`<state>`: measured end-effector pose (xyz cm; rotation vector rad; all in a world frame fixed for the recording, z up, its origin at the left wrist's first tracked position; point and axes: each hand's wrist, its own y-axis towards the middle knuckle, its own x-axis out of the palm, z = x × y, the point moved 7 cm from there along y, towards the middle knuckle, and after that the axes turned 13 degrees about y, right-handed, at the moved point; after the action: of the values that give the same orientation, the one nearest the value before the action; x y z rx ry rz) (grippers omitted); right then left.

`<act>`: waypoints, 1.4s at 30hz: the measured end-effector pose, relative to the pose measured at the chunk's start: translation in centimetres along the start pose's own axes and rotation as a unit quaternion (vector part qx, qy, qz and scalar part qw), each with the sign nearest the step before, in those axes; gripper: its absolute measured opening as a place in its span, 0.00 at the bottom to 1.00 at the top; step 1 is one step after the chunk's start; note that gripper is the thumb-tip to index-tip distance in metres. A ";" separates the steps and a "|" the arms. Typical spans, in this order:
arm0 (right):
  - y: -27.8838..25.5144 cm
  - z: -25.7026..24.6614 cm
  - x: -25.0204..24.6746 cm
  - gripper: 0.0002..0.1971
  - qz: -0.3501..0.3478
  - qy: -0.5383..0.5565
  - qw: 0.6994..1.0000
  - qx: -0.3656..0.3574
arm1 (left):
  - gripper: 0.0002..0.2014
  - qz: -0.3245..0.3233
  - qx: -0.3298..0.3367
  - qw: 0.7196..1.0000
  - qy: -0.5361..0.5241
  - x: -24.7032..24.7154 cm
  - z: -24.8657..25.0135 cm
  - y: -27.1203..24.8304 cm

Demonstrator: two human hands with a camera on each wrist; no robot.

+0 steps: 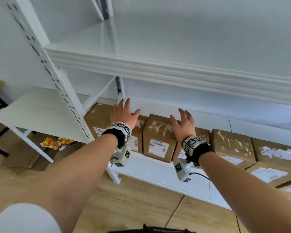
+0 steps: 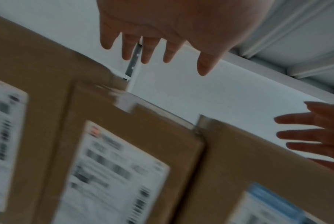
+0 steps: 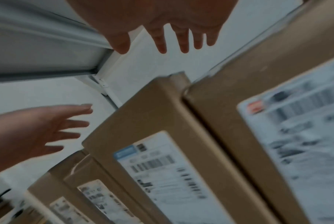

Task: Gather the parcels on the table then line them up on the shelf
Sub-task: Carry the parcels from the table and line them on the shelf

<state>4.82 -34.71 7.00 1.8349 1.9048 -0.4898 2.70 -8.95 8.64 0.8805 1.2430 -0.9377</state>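
Several brown cardboard parcels with white labels stand in a row on the white lower shelf (image 1: 151, 167). One parcel (image 1: 158, 132) sits between my hands. My left hand (image 1: 124, 113) hovers over the parcel to its left (image 1: 138, 130), fingers spread, holding nothing. My right hand (image 1: 183, 122) hovers at that parcel's right top edge, also spread and empty. In the left wrist view my left hand's fingers (image 2: 147, 50) hang clear above the parcel tops (image 2: 124, 121). In the right wrist view my right hand's fingers (image 3: 183, 40) are likewise clear of the parcel (image 3: 152, 113).
The upper shelf's thick front edge (image 1: 158, 69) runs just above my hands. A perforated white upright (image 1: 45, 68) stands at left. A white table (image 1: 32, 111) lies further left, with a yellow-red packet (image 1: 57, 142) on the wooden floor beneath. More parcels (image 1: 232, 145) continue rightward.
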 end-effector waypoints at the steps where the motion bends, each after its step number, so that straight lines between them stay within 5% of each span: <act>1: -0.1 -0.3 1.0 0.32 0.016 0.027 0.999 0.017 | 0.37 -0.001 -0.008 1.000 0.007 -0.2 -2.0 0.6; 4: -0.4 -0.8 3.4 0.28 0.066 0.056 0.994 0.072 | 0.37 0.005 -0.016 0.999 0.040 -0.9 -7.0 2.6; 8: -0.8 -1.1 4.6 0.25 0.072 -0.051 0.993 0.080 | 0.37 -0.037 0.001 0.997 0.063 1.0 -10.1 3.9; 23: 0.2 -1.5 5.7 0.24 0.023 -0.172 0.983 0.051 | 0.34 -0.048 0.013 0.991 0.121 2.2 -9.8 3.3; 31: -0.3 -2.0 2.7 0.28 0.025 -0.178 0.982 0.055 | 0.37 -0.032 0.078 0.992 0.094 -0.6 -2.3 2.1; 42: -2.7 4.6 -11.6 0.30 0.151 -0.168 0.968 0.109 | 0.45 -0.041 0.252 0.965 0.055 -0.4 14.8 -4.4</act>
<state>2.68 -47.09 9.34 1.9835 1.3650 -0.8666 3.96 -24.19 10.62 1.3003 1.1581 -1.3177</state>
